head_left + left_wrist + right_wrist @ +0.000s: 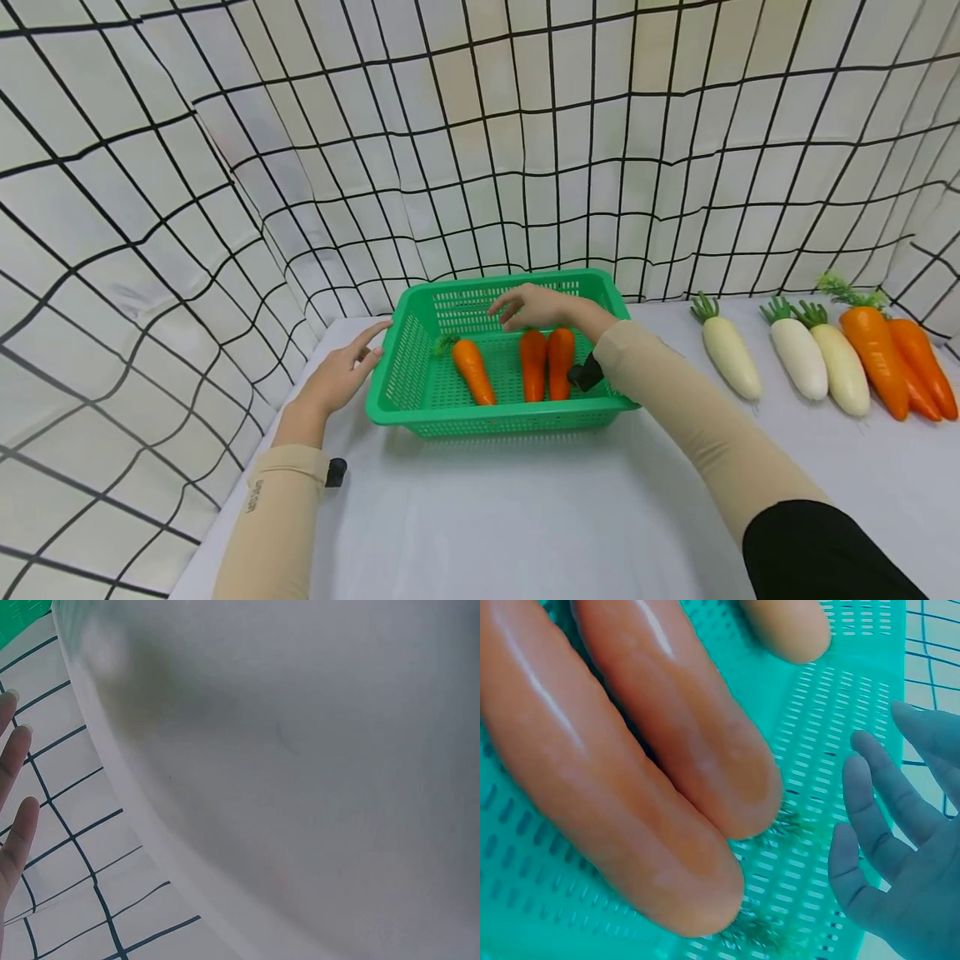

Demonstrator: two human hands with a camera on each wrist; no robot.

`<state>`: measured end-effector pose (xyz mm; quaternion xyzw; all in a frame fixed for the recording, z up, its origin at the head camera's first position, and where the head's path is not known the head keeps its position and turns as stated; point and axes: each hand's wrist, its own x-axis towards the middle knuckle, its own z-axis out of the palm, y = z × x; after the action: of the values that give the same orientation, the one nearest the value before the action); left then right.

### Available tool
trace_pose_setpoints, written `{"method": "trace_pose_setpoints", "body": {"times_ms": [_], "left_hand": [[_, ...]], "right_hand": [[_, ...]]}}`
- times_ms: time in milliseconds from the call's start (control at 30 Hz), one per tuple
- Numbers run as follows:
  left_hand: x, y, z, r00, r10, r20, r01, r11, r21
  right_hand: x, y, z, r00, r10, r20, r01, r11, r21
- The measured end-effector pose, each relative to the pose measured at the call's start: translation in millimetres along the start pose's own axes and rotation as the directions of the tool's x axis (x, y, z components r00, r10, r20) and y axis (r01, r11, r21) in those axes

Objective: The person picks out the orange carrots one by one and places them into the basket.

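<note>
A green plastic basket (495, 422) with slotted walls stands on the white table, three orange carrots in it. One carrot (473, 372) with a leafy top lies on the left side; a second carrot (533, 367) and a third carrot (561, 363) lie side by side toward the right. My right hand (534, 307) hovers over the back of the basket, fingers loosely bent and holding nothing. In the right wrist view its fingers (877, 817) are apart from the two carrots' leafy ends. My left hand (337, 375) is at the basket's left rim, fingertips right by the edge.
On the table's right side lie three white radishes (731, 358) with green tops, and beside them several more carrots (873, 358). A black net (525, 179) over white sheeting rises behind and to the left of the table (495, 517).
</note>
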<state>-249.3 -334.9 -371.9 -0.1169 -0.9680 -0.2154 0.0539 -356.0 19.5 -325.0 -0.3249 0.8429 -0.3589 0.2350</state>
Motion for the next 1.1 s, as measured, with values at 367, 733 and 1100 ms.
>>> {"method": "trace_pose_setpoints", "body": {"times_ms": [367,733,1100], "left_hand": [[-2.5,-1.8,-2.2,1.000,-0.010,0.020,0.010,1.000,0.012],[-0.6,2.7,-8.9,1.000,0.002,0.027,-0.002,1.000,-0.005],[1.3,3.2,-6.4,1.000,-0.008,0.026,0.010,0.998,-0.058]], "right_hand": [[-26,-5,-19,0.995,-0.087,-0.057,0.091,0.993,0.078],[-71,-10,-44,0.981,-0.114,-0.160,0.120,0.993,0.025],[-129,12,-67,0.956,-0.109,-0.273,0.106,0.994,-0.026]]}}
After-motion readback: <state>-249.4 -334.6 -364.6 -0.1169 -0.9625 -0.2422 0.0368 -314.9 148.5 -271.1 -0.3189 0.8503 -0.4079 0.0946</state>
